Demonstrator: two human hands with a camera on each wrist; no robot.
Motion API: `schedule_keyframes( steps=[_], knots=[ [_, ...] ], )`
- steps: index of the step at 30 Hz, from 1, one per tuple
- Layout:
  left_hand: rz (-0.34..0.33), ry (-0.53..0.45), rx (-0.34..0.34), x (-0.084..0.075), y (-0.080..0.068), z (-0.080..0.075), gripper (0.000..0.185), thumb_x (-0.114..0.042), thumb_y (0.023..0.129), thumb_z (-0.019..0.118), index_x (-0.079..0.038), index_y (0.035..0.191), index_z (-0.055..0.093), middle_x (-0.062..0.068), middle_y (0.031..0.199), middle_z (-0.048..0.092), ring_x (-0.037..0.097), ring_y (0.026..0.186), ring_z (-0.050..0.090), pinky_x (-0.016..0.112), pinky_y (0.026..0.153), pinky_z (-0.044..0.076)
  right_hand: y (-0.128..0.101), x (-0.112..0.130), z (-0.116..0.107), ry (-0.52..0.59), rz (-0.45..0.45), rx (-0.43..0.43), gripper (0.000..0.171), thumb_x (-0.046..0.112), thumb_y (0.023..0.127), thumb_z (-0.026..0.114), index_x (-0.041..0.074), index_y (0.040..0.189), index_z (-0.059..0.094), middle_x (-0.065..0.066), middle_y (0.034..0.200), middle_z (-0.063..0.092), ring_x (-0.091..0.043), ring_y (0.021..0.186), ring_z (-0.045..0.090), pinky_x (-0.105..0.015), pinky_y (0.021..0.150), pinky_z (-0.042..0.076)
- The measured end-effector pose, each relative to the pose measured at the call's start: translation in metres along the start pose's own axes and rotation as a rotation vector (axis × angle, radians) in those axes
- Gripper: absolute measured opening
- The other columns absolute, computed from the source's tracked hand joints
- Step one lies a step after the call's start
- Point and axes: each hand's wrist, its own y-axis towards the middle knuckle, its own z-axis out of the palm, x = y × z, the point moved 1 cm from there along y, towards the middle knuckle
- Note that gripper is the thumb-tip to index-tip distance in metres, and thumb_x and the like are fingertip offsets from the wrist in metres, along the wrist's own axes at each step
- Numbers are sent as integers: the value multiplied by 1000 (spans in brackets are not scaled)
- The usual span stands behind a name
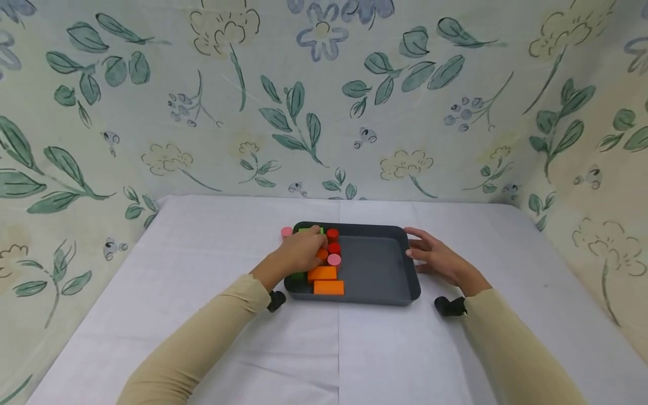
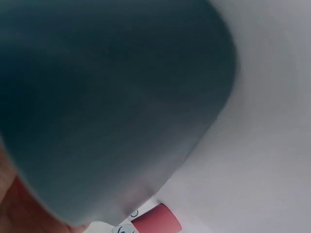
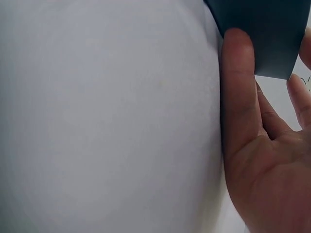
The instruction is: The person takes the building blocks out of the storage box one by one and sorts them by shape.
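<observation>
A dark grey tray (image 1: pixel 379 267) holds colored blocks at its left side. My left hand (image 1: pixel 301 252) reaches over its left rim, fingers bent down among the blocks; whether they grip one I cannot tell. Close by are red cylinders (image 1: pixel 333 248), a pink cylinder (image 1: pixel 334 260) and two orange blocks (image 1: pixel 322 273). Green blocks (image 1: pixel 297 277) are partly hidden under that hand. On the right, my right hand (image 1: pixel 435 259) touches the tray's right edge with spread fingers. In the right wrist view, the thumb (image 3: pixel 239 82) lies against the tray wall (image 3: pixel 274 43).
Outside the tray, a pink cylinder (image 1: pixel 286 232) stands by its upper left corner. The left wrist view is mostly filled by the tray wall (image 2: pixel 121 97). Under everything lies a white cloth (image 1: pixel 217 236), and a floral curtain (image 1: pixel 324 112) hangs behind it.
</observation>
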Motion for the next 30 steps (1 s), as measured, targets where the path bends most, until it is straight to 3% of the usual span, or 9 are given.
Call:
schedule_keyframes(
  steps=[9, 15, 17, 24, 30],
  knots=[
    [52, -43, -29, 7, -3, -4, 29, -24, 88, 74, -15, 116, 70, 1, 104, 59, 15, 92, 54, 27, 82, 55, 0, 1, 1, -6, 8, -12, 75, 27, 101, 57, 27, 160, 10, -23, 166, 11, -47, 148, 27, -59, 112, 40],
    [66, -241, -118, 20, -10, -21, 34, -21, 92, 69, -11, 124, 63, 3, 119, 67, 19, 100, 58, 35, 94, 56, 0, 1, 0, -9, 6, -12, 75, 27, 101, 56, 27, 160, 9, -23, 166, 10, -47, 148, 26, -60, 112, 39],
    [83, -288, -163, 26, -15, -28, 35, -18, 92, 67, -10, 126, 62, 4, 121, 67, 20, 99, 59, 34, 92, 56, 0, 0, 0, -4, 6, -11, 75, 27, 101, 56, 27, 160, 9, -22, 166, 9, -47, 148, 26, -60, 112, 39],
    [101, -351, -303, 59, -35, -44, 34, -14, 91, 67, -6, 124, 62, 8, 115, 66, 22, 95, 61, 35, 83, 57, 0, -2, 1, -2, 8, -7, 76, 28, 101, 56, 28, 160, 9, -23, 166, 10, -47, 148, 27, -60, 112, 39],
    [-2, -364, -329, 96, -41, -40, 37, -13, 91, 67, -3, 126, 61, 11, 117, 66, 27, 100, 62, 41, 89, 56, -1, 0, 1, -7, 3, -3, 75, 27, 102, 55, 28, 160, 9, -23, 166, 9, -47, 148, 26, -60, 113, 38]
  ],
)
